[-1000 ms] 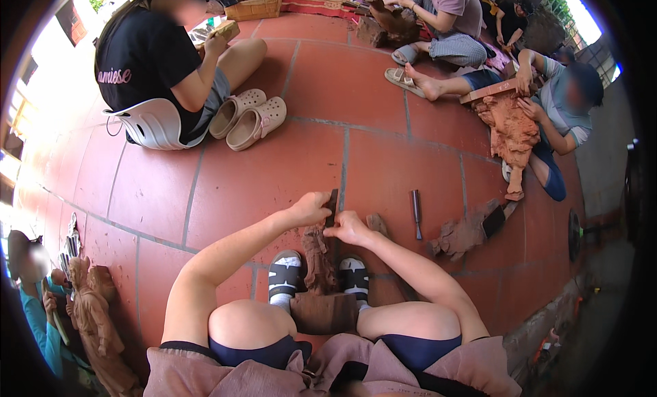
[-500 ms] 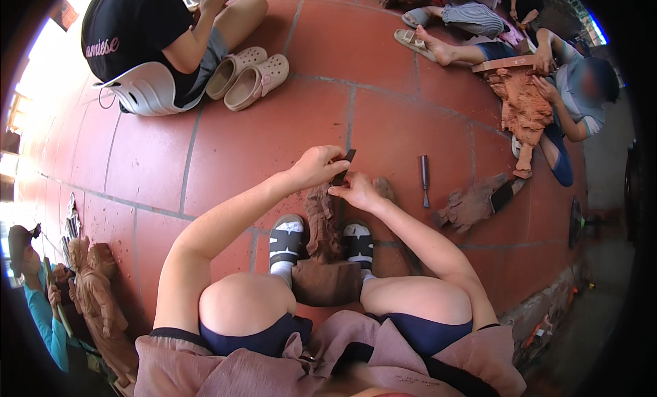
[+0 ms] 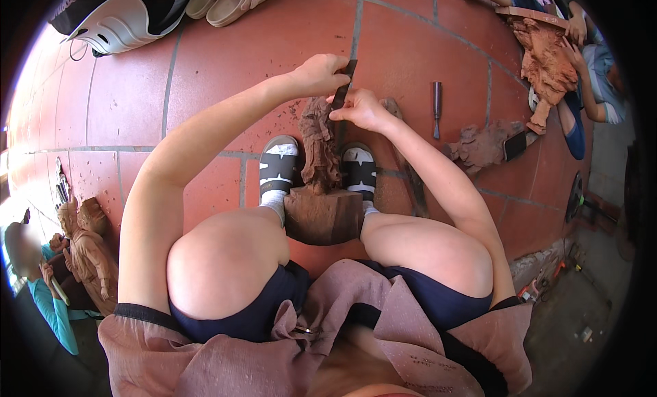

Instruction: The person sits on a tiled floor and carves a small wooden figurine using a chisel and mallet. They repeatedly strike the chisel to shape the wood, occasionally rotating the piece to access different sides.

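Note:
Between my feet stands a reddish-brown carved wooden figure (image 3: 317, 150) on a thick block base (image 3: 324, 218). At the top of the figure, a thin dark flat strip (image 3: 344, 89) slants between my two hands; its exact kind is not clear. My left hand (image 3: 321, 75) is closed on the strip's far end. My right hand (image 3: 361, 110) pinches its near end, close beside the figure's upper right side. Some of the carving's top is hidden by my fingers.
On the red tiled floor to the right lie a chisel (image 3: 436, 111) and a rough wooden carving (image 3: 478, 148) with a dark rectangular object (image 3: 514, 146) on it. A person at the upper right holds a large carving (image 3: 546, 61). At left stands another carved figure (image 3: 89, 253) beside a person.
The view has tilted, so the floor and figure sit higher in the picture. Both hands still grip the dark strip, which now shows more of its length.

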